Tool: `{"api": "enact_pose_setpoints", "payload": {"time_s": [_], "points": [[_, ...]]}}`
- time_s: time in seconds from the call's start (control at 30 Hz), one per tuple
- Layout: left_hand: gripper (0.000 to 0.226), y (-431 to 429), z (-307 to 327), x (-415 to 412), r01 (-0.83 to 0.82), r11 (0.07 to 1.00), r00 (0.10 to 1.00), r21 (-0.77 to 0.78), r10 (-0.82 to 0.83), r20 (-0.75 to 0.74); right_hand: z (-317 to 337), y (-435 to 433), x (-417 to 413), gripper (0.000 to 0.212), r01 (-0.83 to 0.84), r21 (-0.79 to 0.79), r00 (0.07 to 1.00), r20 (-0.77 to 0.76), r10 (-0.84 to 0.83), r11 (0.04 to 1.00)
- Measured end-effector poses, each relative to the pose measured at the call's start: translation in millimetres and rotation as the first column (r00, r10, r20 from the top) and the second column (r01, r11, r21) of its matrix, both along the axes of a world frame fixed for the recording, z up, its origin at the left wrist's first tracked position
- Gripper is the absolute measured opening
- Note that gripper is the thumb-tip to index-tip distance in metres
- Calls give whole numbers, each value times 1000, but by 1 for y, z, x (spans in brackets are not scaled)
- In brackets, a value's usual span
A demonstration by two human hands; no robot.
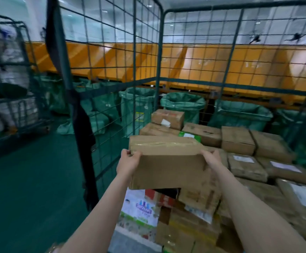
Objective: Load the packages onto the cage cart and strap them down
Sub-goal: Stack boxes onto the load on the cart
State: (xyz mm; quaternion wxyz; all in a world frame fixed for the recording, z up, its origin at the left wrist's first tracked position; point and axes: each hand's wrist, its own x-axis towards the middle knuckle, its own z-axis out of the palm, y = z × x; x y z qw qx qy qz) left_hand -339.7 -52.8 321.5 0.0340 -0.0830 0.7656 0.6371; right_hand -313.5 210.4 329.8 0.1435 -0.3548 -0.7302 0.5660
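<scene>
A plain brown cardboard box (166, 161), oblong and sealed along its top with a strip of glossy clear tape, is held in the air over the front left corner of the green wire-mesh cage cart (159, 70); it does not appear to rest on the load beneath it. The left hand (128, 162) grasps the box's left end, fingers curled over the top edge; the right hand (211, 158) grasps the right end the same way, fingers hooked over the upper rim and palm against the near face.

Below and behind the box, the stacked brown parcels (245, 165) fill the cart's floor from its back wall to its right side, several with white labels; a white carton with colourful print (139, 209) sits at the front edge under the held box. A long black strap (83, 139) hangs loose down the cart's left wall, not yet drawn across anything.

The box looks stiff and holds its shape, so it should stack flat; two hands at the upper edge carry it level, which suggests moderate weight rather than a heavy one, though that is a guess. The tape looks slick, so bare cardboard at the two short ends is the better hold; a palm under each bottom edge would be safer for lowering; the corners could crush if it is dropped.

Beyond the mesh stand green woven sacks (183, 103) beneath an orange chute (112, 59).
</scene>
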Motion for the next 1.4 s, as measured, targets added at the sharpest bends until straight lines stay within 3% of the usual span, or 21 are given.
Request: {"api": "enact_pose_setpoints", "payload": {"time_s": [0.37, 0.73, 1.03, 1.4], "points": [[25, 91, -7, -123, 169, 986, 986, 12, -168, -7, 3, 78, -74, 69, 146, 16, 989, 25, -147, 989], [41, 156, 11, -250, 323, 945, 946, -51, -322, 18, 1, 121, -154, 80, 354, -64, 932, -54, -357, 933], [56, 218, -2, -290, 435, 897, 897, 81, -439, 46, -1, 170, -184, 81, 395, -21, 916, -68, -395, 919], [76, 338, -17, -390, 420, 897, 890, 138, -437, 129, -13, 275, -281, 77, 339, -4, 941, 17, -339, 941]]}}
